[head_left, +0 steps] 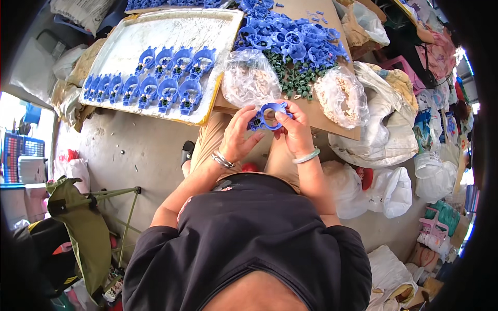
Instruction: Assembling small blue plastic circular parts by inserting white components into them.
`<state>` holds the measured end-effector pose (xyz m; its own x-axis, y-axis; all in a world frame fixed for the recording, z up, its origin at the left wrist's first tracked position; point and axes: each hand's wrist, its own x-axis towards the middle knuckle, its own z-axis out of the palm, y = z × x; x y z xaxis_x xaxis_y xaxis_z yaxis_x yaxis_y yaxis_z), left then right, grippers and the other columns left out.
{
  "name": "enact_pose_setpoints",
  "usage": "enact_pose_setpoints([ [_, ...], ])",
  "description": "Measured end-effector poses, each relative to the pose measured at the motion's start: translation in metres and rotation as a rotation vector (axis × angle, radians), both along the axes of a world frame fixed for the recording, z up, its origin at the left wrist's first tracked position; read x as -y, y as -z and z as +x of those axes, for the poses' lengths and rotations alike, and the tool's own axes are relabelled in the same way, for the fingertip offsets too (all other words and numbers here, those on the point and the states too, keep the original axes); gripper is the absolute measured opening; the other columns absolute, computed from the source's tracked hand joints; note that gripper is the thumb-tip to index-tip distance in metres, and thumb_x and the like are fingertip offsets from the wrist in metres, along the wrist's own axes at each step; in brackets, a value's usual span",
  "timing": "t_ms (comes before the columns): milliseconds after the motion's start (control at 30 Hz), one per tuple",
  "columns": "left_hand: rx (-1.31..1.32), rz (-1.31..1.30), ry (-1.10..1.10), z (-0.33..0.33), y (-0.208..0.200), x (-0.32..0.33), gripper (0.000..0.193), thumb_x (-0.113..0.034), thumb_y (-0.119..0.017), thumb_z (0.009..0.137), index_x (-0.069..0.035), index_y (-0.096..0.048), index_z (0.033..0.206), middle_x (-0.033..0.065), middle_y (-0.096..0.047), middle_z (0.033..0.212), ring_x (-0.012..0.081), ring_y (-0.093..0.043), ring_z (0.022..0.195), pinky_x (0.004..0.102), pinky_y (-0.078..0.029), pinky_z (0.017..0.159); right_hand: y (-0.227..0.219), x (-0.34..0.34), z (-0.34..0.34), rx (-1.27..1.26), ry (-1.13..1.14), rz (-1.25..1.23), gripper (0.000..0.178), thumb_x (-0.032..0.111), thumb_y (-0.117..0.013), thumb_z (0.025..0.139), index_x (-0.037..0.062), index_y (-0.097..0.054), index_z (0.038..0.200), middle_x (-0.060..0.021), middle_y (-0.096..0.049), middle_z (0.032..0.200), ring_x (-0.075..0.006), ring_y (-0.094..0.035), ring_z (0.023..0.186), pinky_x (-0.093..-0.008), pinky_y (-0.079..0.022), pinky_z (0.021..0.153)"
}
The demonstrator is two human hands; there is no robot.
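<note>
Blue plastic ring part, round with a wide hole through its middle, is held up over the person's lap, just in front of the near edge of a cardboard worktop. Both hands grasp it: the left hand, with a metal bracelet at the wrist, pinches its left side, and the right hand, wearing a pale bangle, grips its right side with fingers curled around the rim. On the worktop just beyond lie two clear plastic bags of small pale pieces, and behind them a heap of blue ring parts with small dark green pieces. At the left, a white tray carries matching blue parts set out in two rows.
</note>
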<state>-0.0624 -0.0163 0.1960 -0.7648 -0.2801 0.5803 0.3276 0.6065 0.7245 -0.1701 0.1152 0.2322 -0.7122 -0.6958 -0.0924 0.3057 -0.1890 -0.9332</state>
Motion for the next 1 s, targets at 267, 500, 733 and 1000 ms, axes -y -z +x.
enact_pose_setpoints([
  [267, -0.052, -0.033, -0.012, 0.001, 0.004, 0.006, 0.04, -0.009, -0.071, 0.064, -0.003, -0.054, 0.1, 0.0216, -0.045, 0.115, 0.0331, -0.052, 0.095, 0.0363, -0.046, 0.077, -0.002, 0.002, -0.001, -0.041, 0.047, 0.019, 0.027, 0.014, -0.056, 0.081, 0.0041, -0.051, 0.106, -0.0037, -0.058, 0.077, -0.0078, -0.053, 0.057, -0.0202, -0.041, 0.041],
  [500, -0.046, -0.092, -0.024, -0.002, 0.007, 0.005, 0.03, -0.006, -0.069, 0.064, -0.003, -0.057, 0.091, 0.0211, -0.048, 0.111, 0.034, -0.052, 0.094, 0.0381, -0.045, 0.076, -0.001, 0.001, 0.001, -0.039, 0.008, 0.045, 0.027, 0.012, -0.057, 0.08, 0.0029, -0.051, 0.105, -0.0013, -0.058, 0.08, -0.0059, -0.051, 0.058, -0.0193, -0.041, 0.044],
  [733, -0.05, -0.088, -0.053, -0.002, 0.0, 0.006, 0.033, -0.004, -0.067, 0.064, 0.0, -0.054, 0.094, 0.0212, -0.049, 0.109, 0.0362, -0.051, 0.093, 0.0397, -0.043, 0.079, 0.001, 0.003, 0.001, -0.04, -0.013, 0.041, 0.027, 0.012, -0.057, 0.08, 0.0033, -0.051, 0.105, -0.0018, -0.058, 0.081, -0.0065, -0.052, 0.058, -0.0197, -0.042, 0.044],
  [1000, -0.055, -0.152, -0.046, 0.003, 0.001, 0.006, 0.035, -0.005, -0.067, 0.065, -0.001, -0.057, 0.098, 0.0198, -0.051, 0.105, 0.0341, -0.053, 0.09, 0.0387, -0.045, 0.076, 0.002, 0.005, 0.005, -0.011, 0.003, 0.008, 0.028, 0.01, -0.057, 0.08, 0.0029, -0.05, 0.106, -0.0032, -0.058, 0.081, -0.0078, -0.052, 0.058, -0.0203, -0.042, 0.044],
])
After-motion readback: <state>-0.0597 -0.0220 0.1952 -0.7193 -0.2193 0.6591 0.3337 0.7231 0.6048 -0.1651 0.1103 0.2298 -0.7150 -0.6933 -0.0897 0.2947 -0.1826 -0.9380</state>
